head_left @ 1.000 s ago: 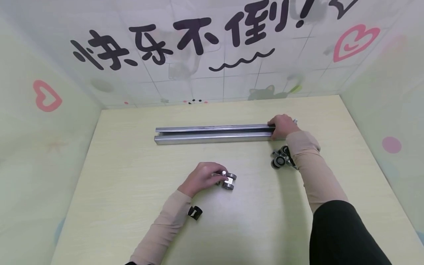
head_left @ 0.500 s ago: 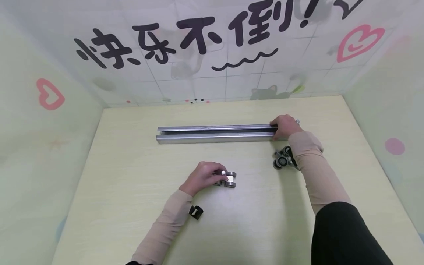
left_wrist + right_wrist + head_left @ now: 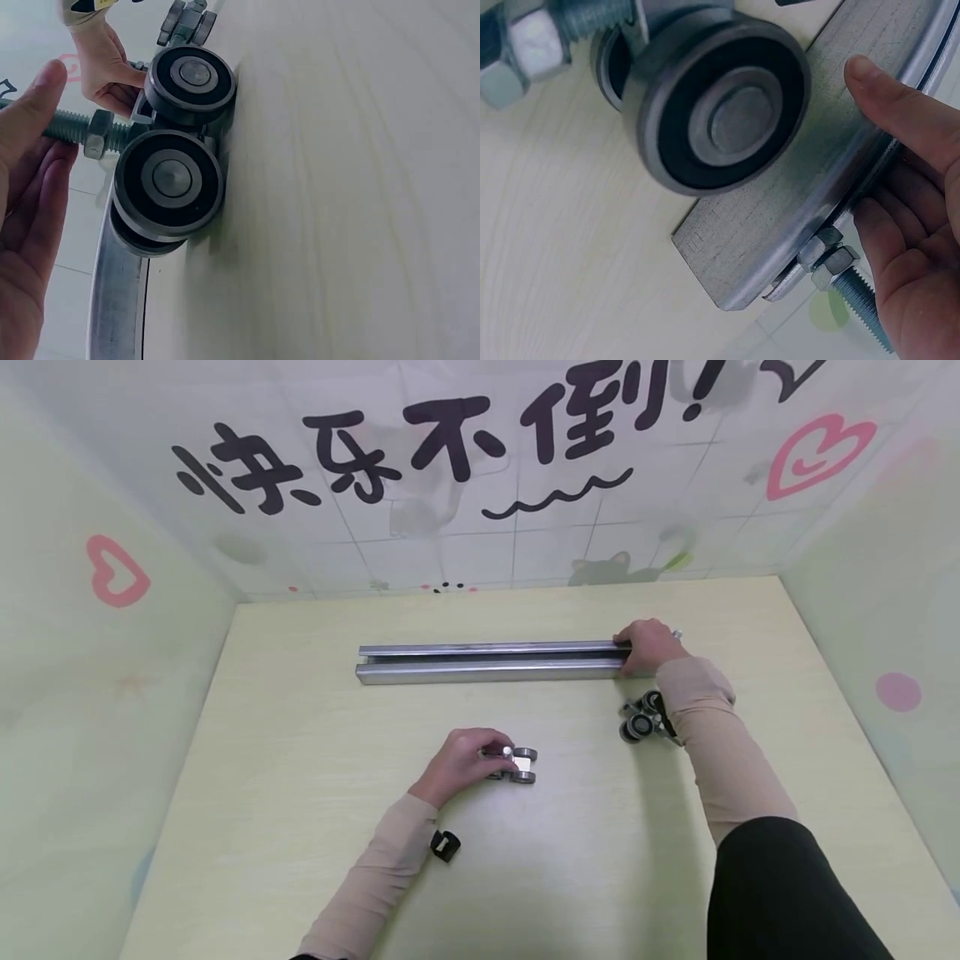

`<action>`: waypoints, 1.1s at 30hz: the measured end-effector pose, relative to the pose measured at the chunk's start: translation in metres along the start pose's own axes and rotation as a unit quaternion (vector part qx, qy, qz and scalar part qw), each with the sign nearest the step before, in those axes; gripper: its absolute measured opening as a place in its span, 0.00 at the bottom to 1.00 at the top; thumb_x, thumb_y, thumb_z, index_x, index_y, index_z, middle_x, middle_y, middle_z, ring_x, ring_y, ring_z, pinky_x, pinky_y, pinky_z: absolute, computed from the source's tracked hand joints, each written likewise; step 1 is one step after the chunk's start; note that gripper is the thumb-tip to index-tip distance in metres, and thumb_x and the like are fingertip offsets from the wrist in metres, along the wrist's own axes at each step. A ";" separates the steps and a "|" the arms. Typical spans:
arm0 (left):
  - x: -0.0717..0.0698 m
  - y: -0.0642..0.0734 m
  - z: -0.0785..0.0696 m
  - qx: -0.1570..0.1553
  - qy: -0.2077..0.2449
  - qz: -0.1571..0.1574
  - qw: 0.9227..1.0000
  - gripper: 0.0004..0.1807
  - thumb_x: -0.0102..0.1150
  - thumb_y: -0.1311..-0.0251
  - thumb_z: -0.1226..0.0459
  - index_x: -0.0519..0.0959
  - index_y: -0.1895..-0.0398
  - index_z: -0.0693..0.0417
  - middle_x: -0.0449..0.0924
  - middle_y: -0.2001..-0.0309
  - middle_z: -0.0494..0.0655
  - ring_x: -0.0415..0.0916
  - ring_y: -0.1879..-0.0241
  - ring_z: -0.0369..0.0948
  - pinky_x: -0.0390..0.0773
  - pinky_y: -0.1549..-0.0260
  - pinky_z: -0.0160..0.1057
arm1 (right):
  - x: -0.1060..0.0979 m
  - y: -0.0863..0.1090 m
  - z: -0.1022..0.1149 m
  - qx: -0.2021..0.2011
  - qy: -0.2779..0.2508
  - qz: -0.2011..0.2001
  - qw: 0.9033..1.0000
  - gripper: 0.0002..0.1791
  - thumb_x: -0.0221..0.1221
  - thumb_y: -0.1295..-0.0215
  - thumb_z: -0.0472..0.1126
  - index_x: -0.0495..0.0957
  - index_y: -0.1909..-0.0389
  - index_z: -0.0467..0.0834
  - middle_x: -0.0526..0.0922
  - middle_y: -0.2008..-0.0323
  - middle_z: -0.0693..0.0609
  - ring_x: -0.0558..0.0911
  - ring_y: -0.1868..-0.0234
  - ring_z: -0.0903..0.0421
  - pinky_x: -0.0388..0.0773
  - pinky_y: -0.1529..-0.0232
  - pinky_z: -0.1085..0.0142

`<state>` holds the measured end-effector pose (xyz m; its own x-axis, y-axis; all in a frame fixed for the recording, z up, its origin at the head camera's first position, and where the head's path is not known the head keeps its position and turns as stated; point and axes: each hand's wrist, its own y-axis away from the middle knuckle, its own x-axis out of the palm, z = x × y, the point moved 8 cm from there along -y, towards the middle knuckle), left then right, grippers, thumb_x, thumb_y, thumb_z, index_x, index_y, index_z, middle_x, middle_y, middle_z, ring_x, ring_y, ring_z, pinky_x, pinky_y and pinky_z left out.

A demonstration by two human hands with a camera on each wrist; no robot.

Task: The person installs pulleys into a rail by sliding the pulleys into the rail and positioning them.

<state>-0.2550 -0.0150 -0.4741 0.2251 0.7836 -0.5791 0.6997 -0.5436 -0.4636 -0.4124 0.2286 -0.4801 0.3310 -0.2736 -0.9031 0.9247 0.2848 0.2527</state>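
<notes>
A small metal roller trolley (image 3: 523,765) is at mid-table, and my left hand (image 3: 467,764) pinches its upright bolt between thumb and fingers. The left wrist view shows the bolt's thread (image 3: 71,127) and several wheels (image 3: 169,180) close against the tabletop. Farther back lies a long silver channel rail (image 3: 487,673), its slot facing up. My right hand (image 3: 651,645) grips it near its right end, thumb on the near wall (image 3: 742,232). Beside those fingers a threaded bolt (image 3: 859,304) with nuts sticks out of the slot.
A second roller trolley (image 3: 640,725) lies on the table in front of the rail, partly hidden by my right forearm. Beside my left wrist is a small black curved piece (image 3: 446,846). Printed walls (image 3: 450,556) enclose the table at the back and both sides.
The trolley under my left hand has turned slightly, its front wheels now squarer to the rail. My right hand keeps its hold on the rail. The head view has shifted a little.
</notes>
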 end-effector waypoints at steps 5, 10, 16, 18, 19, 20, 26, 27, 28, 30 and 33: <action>0.003 0.006 0.004 0.008 -0.021 -0.001 1.000 0.13 0.71 0.61 0.69 0.81 0.70 0.64 0.83 0.71 0.50 0.80 0.71 0.37 0.77 0.67 0.24 | 0.000 0.000 -0.001 0.002 -0.001 -0.002 1.000 0.35 0.69 0.66 0.33 0.73 0.49 0.32 0.73 0.47 0.34 0.71 0.47 0.36 0.66 0.44 0.46; 0.004 0.011 0.006 0.001 -0.023 -0.008 1.000 0.11 0.69 0.59 0.69 0.81 0.70 0.64 0.83 0.71 0.51 0.81 0.70 0.39 0.77 0.66 0.24 | 0.001 -0.001 -0.001 0.002 -0.001 -0.002 1.000 0.35 0.70 0.65 0.34 0.73 0.49 0.33 0.73 0.47 0.35 0.71 0.47 0.36 0.66 0.44 0.46; 0.003 0.012 0.007 -0.003 -0.019 -0.027 0.999 0.10 0.69 0.60 0.70 0.81 0.71 0.64 0.83 0.71 0.52 0.81 0.71 0.40 0.77 0.66 0.24 | 0.001 0.000 -0.001 0.002 -0.002 -0.002 1.000 0.35 0.70 0.65 0.35 0.73 0.49 0.33 0.73 0.47 0.35 0.70 0.46 0.36 0.66 0.44 0.46; 0.002 0.013 0.006 0.003 -0.022 -0.034 0.999 0.10 0.69 0.61 0.71 0.81 0.72 0.64 0.83 0.72 0.52 0.81 0.72 0.40 0.77 0.67 0.24 | 0.001 0.001 -0.001 0.003 -0.003 -0.002 1.000 0.35 0.70 0.65 0.34 0.73 0.49 0.32 0.73 0.47 0.34 0.70 0.46 0.36 0.65 0.44 0.46; 0.002 0.013 0.005 0.008 -0.025 -0.037 0.999 0.10 0.69 0.61 0.71 0.81 0.72 0.64 0.83 0.73 0.52 0.81 0.73 0.40 0.77 0.68 0.24 | 0.001 0.001 0.000 0.002 -0.003 -0.002 1.000 0.35 0.70 0.65 0.34 0.73 0.49 0.32 0.73 0.47 0.34 0.70 0.46 0.35 0.65 0.44 0.46; 0.001 0.012 0.005 0.012 -0.028 -0.040 0.999 0.10 0.69 0.61 0.71 0.81 0.73 0.64 0.83 0.73 0.52 0.80 0.73 0.39 0.77 0.68 0.23 | 0.001 0.001 0.000 0.002 -0.004 -0.002 1.000 0.35 0.70 0.65 0.34 0.73 0.49 0.32 0.73 0.47 0.34 0.70 0.46 0.35 0.65 0.44 0.46; 0.001 0.012 0.003 0.030 -0.040 -0.054 0.997 0.09 0.70 0.61 0.71 0.80 0.73 0.64 0.83 0.74 0.51 0.79 0.74 0.39 0.77 0.69 0.23 | 0.001 0.001 0.000 0.001 -0.007 -0.004 1.000 0.35 0.70 0.65 0.35 0.73 0.49 0.32 0.73 0.46 0.34 0.70 0.46 0.35 0.65 0.44 0.46; 0.000 0.012 0.004 0.029 -0.043 -0.058 0.997 0.10 0.70 0.61 0.71 0.80 0.73 0.64 0.83 0.74 0.51 0.79 0.75 0.38 0.77 0.70 0.23 | 0.002 0.001 0.000 0.002 -0.007 -0.004 1.000 0.35 0.71 0.65 0.35 0.73 0.49 0.32 0.73 0.46 0.34 0.70 0.46 0.35 0.65 0.44 0.46; 0.000 0.012 0.004 0.026 -0.045 -0.063 0.997 0.10 0.70 0.61 0.71 0.80 0.73 0.64 0.83 0.74 0.51 0.79 0.75 0.38 0.76 0.70 0.23 | 0.002 0.001 0.000 0.002 -0.008 -0.003 1.000 0.35 0.71 0.65 0.35 0.73 0.49 0.32 0.73 0.46 0.35 0.70 0.46 0.36 0.65 0.44 0.46; -0.002 0.013 0.006 0.019 -0.050 -0.076 0.996 0.10 0.70 0.61 0.71 0.79 0.73 0.64 0.82 0.74 0.52 0.79 0.75 0.38 0.76 0.71 0.23 | 0.002 0.001 0.000 0.003 -0.008 -0.002 1.000 0.35 0.71 0.65 0.35 0.73 0.49 0.32 0.73 0.46 0.35 0.70 0.46 0.35 0.65 0.44 0.46; -0.008 0.015 0.008 0.002 -0.061 -0.095 0.994 0.10 0.70 0.61 0.71 0.79 0.73 0.64 0.82 0.75 0.51 0.78 0.77 0.38 0.76 0.74 0.23 | 0.003 0.002 -0.001 0.005 -0.007 -0.001 1.000 0.35 0.70 0.65 0.35 0.73 0.49 0.32 0.73 0.46 0.35 0.70 0.46 0.35 0.65 0.44 0.46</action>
<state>-0.2523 -0.0313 -0.4822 0.0062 0.8299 -0.5578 0.7186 -0.3917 -0.5747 -0.4102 0.2292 -0.4825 0.3326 -0.2869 -0.8983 0.9269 0.2751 0.2553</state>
